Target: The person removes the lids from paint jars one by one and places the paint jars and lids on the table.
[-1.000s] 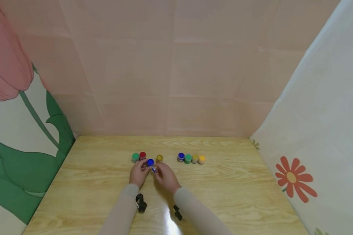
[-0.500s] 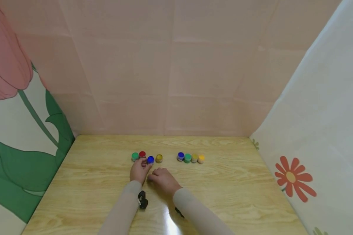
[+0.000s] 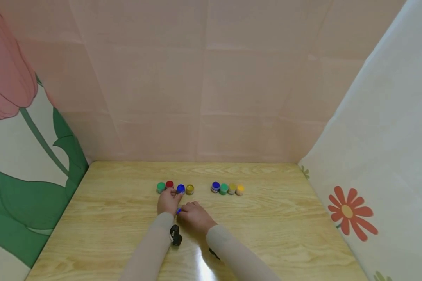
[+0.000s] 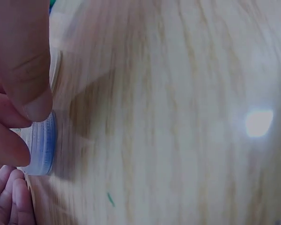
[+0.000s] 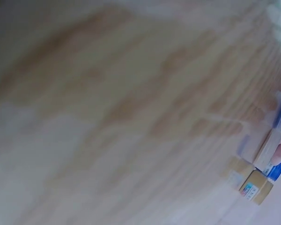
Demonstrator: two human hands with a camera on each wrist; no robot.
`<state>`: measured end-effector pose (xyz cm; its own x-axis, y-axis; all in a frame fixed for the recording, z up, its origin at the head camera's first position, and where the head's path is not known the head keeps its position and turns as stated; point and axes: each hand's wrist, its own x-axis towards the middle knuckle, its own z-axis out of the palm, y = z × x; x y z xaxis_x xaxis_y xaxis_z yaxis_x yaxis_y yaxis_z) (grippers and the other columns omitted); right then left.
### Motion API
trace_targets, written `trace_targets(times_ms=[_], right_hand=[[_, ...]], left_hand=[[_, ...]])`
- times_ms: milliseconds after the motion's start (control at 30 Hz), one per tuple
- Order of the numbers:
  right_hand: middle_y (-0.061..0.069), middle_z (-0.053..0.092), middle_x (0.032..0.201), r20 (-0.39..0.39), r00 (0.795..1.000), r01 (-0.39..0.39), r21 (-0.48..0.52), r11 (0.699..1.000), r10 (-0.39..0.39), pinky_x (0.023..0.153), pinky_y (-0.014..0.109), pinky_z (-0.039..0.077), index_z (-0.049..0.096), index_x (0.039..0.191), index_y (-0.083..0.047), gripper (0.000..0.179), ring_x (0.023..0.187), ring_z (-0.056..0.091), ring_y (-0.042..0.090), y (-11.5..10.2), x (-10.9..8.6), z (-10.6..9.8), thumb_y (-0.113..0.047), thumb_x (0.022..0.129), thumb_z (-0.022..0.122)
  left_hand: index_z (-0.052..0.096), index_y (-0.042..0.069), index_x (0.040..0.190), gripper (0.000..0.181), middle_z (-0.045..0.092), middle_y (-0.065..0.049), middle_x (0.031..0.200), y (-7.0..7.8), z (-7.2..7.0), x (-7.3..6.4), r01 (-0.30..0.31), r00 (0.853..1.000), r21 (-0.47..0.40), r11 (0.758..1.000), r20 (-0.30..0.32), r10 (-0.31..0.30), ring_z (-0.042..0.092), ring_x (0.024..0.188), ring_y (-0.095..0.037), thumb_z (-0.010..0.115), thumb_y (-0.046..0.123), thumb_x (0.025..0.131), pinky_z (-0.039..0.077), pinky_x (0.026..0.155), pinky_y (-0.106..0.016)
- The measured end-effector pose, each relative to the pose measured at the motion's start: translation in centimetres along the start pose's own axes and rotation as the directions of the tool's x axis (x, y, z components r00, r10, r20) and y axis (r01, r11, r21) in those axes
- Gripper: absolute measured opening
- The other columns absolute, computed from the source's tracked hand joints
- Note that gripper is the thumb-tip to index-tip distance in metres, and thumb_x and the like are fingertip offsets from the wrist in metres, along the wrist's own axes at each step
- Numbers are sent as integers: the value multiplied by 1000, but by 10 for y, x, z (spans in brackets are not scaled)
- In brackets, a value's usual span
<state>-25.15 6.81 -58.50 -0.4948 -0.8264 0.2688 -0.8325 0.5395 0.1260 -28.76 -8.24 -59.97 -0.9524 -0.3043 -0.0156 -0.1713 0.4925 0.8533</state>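
While your left hand pinches the blue jar beside the ochre jar, keep it upright; your right hand grips the blue cap, best laid flat on the bench.

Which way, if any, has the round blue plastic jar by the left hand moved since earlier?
Yes: head view shows the blue jar moved forward, now level with the round gold plastic jar beside it.
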Motion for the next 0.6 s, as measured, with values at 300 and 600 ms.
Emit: trace_targets(times_ms=[300, 600], right_hand=[[-4, 68, 101, 83, 996, -36, 35, 999, 33, 90, 26, 49, 77, 105, -20, 11, 95, 61, 14, -1, 2, -6, -20, 97, 69], [-1, 67, 96, 15, 986, -167, 255, 953, 168, 83, 27, 53, 75, 107, -11, 14, 90, 60, 16, 5, 6, -5, -10, 93, 72]], left_hand=[[71, 1, 105, 24, 73, -11, 98, -1, -3, -1, -12, 1000, -64, 998, -2, 12, 69, 92, -29, 75, 21, 93, 57, 83, -45], [72, -1, 103, 13, 73, -14, 97, -12, -5, -4, -98, 995, -138, 986, -50, 91, 69, 91, -30, 70, 9, 95, 58, 83, -45]])
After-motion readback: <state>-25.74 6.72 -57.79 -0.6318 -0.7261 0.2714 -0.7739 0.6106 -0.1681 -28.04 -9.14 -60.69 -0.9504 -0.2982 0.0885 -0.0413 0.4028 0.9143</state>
